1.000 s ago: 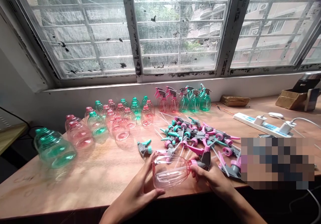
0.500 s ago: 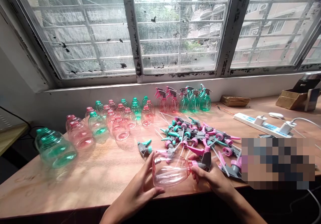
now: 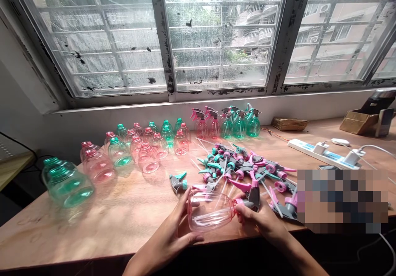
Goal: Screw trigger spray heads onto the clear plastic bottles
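A clear pink bottle (image 3: 210, 212) lies on its side in the air near the table's front edge, its neck toward the right. My left hand (image 3: 185, 222) is curved around its base end. At the neck, my right hand (image 3: 252, 212) grips a pink and grey spray head (image 3: 253, 197), fingers closed about its pink collar. The collar meets the bottle's mouth, and the white tube runs inside the bottle. Whether the collar is threaded on I cannot tell. Just behind the bottle lies a grey and teal spray head (image 3: 177, 182).
Several loose spray heads (image 3: 238, 162) are heaped behind my hands. Headless pink and green bottles (image 3: 148, 158) stand at the left. Bottles with spray heads (image 3: 239, 125) line the wall. A power strip (image 3: 324, 154) and a cardboard box (image 3: 359, 122) are at the right.
Almost nothing differs. The white tube inside the bottle has shifted slightly; both hands keep their places on the bottle and spray head.
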`<action>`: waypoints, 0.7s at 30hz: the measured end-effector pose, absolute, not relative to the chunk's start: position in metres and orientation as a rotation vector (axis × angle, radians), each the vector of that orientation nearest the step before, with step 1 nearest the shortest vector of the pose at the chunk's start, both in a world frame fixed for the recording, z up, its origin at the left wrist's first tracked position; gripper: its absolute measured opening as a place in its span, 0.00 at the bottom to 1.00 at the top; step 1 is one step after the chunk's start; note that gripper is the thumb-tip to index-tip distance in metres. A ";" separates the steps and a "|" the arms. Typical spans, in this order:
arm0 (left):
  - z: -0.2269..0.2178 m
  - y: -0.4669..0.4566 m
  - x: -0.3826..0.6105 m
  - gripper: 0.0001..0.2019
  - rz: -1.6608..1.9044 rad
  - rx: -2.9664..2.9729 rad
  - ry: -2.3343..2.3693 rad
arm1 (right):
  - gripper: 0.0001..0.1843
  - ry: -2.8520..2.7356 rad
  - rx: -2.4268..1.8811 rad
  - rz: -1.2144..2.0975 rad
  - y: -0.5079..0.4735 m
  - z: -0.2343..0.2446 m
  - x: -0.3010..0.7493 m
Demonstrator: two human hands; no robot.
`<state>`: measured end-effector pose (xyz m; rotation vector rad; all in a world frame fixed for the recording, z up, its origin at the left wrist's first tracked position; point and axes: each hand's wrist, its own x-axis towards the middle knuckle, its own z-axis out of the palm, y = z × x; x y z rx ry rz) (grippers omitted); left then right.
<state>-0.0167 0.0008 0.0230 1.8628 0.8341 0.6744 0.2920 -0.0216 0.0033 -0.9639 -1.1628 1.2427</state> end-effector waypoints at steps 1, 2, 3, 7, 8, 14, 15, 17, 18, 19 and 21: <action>0.022 0.001 -0.017 0.51 0.675 1.868 0.834 | 0.24 -1.159 -0.961 1.245 -0.021 0.002 0.292; 0.021 0.002 -0.017 0.51 0.676 1.876 0.834 | 0.24 -1.148 -0.954 1.250 -0.021 0.001 0.292; 0.020 0.003 -0.018 0.51 0.679 1.884 0.832 | 0.25 -1.131 -0.944 1.257 -0.020 0.000 0.292; 0.012 0.006 -0.020 0.50 0.695 1.913 0.832 | 0.25 -1.074 -0.918 1.275 -0.020 0.000 0.291; 0.011 0.006 -0.020 0.50 0.697 1.920 0.837 | 0.25 -1.072 -0.916 1.277 -0.021 0.001 0.291; 0.015 0.004 -0.018 0.51 0.691 1.942 0.878 | 0.26 -1.060 -0.935 1.268 -0.024 0.007 0.290; 0.017 0.003 -0.018 0.51 0.682 1.935 0.882 | 0.26 -1.065 -0.937 1.266 -0.024 0.007 0.290; 0.021 0.001 -0.018 0.52 0.663 1.910 0.874 | 0.26 -1.074 -0.936 1.261 -0.025 0.008 0.290; 0.023 0.001 -0.018 0.51 0.654 1.896 0.864 | 0.26 -1.078 -0.936 1.258 -0.025 0.008 0.290; 0.025 0.000 -0.019 0.50 0.646 1.897 0.852 | 0.26 -1.083 -0.938 1.256 -0.025 0.007 0.290; 0.027 0.000 -0.020 0.48 0.641 1.915 0.853 | 0.26 -1.098 -0.943 1.253 -0.025 0.007 0.290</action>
